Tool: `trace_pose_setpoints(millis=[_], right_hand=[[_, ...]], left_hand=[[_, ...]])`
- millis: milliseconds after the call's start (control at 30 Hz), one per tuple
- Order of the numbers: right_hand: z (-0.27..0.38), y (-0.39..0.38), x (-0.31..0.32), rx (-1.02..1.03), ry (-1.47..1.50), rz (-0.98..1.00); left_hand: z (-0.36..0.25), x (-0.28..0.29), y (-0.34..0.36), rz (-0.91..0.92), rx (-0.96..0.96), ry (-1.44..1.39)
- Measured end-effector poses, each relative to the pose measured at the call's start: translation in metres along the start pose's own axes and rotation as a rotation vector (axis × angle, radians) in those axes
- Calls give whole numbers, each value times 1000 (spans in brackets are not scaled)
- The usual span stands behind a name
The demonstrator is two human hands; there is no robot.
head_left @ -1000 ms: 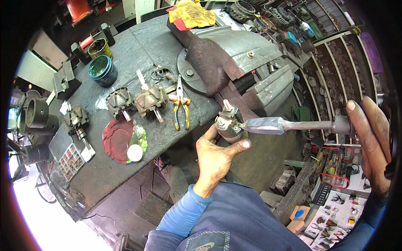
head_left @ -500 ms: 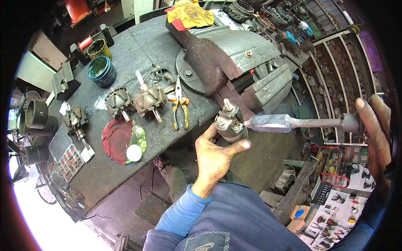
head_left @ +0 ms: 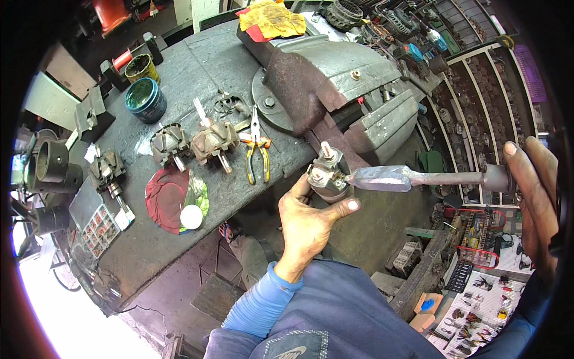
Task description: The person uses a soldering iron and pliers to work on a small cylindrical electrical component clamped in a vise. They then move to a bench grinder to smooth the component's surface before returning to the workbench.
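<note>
My left fingers (head_left: 339, 210) present the gripped cylinder (head_left: 328, 175) to the tool tip (head_left: 381, 178) (can't tell if right fingers (head_left: 527, 179) grip); stillness seems needed.

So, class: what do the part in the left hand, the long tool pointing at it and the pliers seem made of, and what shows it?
Part: probably metal, with a dull grey body and coppery stud.
Long tool: likely metal; silvery, patchy head, dull grey shaft.
Pliers: grey jaws with a metallic sheen; handles perhaps plastic or rubber, going by their yellow and black colour.
</note>
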State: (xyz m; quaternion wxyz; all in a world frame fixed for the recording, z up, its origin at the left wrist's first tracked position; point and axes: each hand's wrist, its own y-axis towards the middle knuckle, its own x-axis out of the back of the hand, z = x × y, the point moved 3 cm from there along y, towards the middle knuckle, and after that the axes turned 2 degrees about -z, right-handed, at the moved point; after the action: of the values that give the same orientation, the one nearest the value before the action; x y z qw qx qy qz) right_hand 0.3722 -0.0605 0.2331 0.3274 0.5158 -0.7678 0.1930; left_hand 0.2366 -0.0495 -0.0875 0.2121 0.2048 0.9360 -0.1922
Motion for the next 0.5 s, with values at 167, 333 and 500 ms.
trace_pose_setpoints(millis=[167, 333, 500], right_hand=[[15, 17, 0, -34, -134, -16], [32, 13, 3, -104, -256, -44], [31, 9, 15, -137, -205, 39]], left_hand=[[1, 0, 0, -15, -1, -51], [1, 2, -2, -7, -19, -30], [2, 4, -2, -29, -31, -2]])
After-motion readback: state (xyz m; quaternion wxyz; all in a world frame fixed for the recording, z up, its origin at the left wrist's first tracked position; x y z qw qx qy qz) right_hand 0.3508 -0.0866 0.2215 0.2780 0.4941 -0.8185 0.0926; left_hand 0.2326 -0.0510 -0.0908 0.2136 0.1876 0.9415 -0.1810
